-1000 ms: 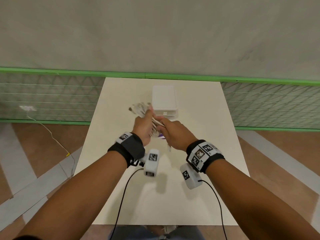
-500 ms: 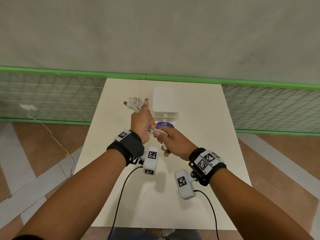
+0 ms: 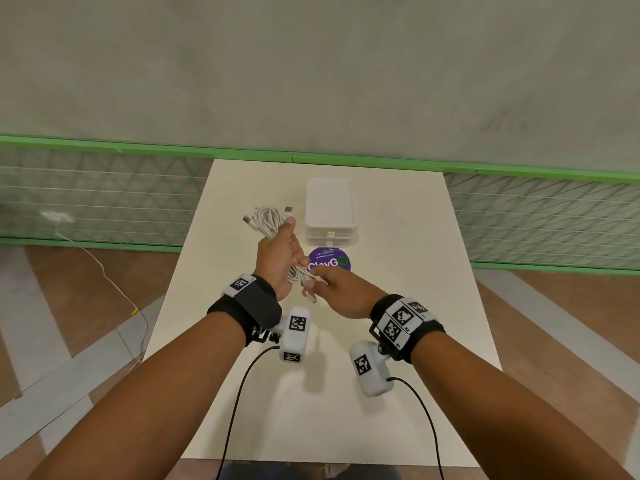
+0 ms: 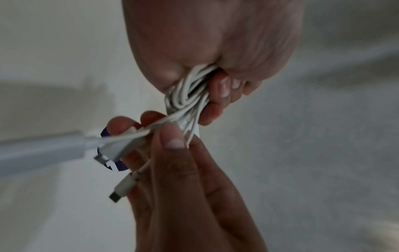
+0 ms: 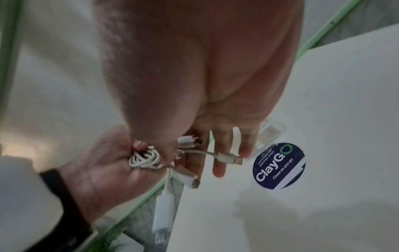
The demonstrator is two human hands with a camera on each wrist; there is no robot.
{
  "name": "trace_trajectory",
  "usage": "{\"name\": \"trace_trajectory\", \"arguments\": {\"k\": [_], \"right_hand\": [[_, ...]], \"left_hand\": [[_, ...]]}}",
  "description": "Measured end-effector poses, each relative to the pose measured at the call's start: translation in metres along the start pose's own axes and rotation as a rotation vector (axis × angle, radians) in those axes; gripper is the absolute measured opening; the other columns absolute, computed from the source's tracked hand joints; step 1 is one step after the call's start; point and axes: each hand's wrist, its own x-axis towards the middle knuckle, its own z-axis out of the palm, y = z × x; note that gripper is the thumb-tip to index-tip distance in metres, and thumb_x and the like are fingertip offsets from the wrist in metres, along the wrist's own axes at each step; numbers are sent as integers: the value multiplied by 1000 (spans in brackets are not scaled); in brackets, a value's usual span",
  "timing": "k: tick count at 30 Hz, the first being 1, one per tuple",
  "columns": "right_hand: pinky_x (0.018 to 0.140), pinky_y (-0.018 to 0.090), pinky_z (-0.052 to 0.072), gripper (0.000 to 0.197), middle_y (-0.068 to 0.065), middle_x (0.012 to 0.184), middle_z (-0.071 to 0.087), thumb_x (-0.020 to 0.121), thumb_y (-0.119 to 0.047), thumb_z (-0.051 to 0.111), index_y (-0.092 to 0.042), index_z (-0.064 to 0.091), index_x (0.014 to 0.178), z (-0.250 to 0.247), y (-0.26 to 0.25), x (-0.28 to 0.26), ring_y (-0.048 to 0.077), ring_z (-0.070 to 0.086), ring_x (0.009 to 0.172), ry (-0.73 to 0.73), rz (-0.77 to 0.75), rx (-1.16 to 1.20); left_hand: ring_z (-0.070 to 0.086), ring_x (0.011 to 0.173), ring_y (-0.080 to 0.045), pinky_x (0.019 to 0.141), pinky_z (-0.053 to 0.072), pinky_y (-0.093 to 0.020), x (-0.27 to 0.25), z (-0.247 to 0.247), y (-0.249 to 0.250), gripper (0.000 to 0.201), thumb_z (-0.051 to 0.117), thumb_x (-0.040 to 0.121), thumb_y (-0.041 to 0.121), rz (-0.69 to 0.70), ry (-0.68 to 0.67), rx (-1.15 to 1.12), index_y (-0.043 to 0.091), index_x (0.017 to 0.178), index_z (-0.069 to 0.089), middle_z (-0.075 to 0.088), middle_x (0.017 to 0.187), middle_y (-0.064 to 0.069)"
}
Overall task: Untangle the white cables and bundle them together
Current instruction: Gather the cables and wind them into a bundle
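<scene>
A coil of white cables sticks out above my left hand, which grips the bundle in its fist over the middle of the table. Metal plug ends poke from the top loops. Below the fist the cable ends hang out. My right hand pinches those loose ends between thumb and forefinger, right beside the left hand. Several connector plugs dangle under the right fingers, and one plug hangs free.
A stack of white lidded boxes stands just behind the hands. A round purple sticker lies on the cream table beneath them. Green-framed mesh fence runs behind the table; another white cable trails on the floor at left.
Both hands have drawn nearer to me, uncovering the purple sticker. The coil now stands higher above the left fist, and the right hand has shifted down to the loose ends.
</scene>
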Motion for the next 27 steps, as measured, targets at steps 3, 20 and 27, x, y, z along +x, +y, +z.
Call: {"name": "trace_trajectory", "arguments": {"k": [3,20,27], "right_hand": [[87,40,49,33,3,101,67,105,-39,43,-14,63,112,3,2,0,22,61,93,11,5,-108],[70,34,57,18,-11,82,68,87,-31,59,-26,59,104,0,-7,25,6,66,75,104,-64,110],[93,34,55,36,1,119,67,102,-20,46,-17,47,138,10,0,26,14,65,108,146,-98,46]], "left_hand": [[29,41,-18,49,34,-30,0,0,-1,48,60,94,39,46,26,91,19,55,40,28,49,0],[70,77,-5,76,53,-30,-11,7,-16,30,52,96,51,44,-195,250,27,94,69,73,67,13],[65,114,-20,100,49,-36,-6,3,-16,58,61,82,60,3,-268,238,17,120,67,72,109,-7]]}}
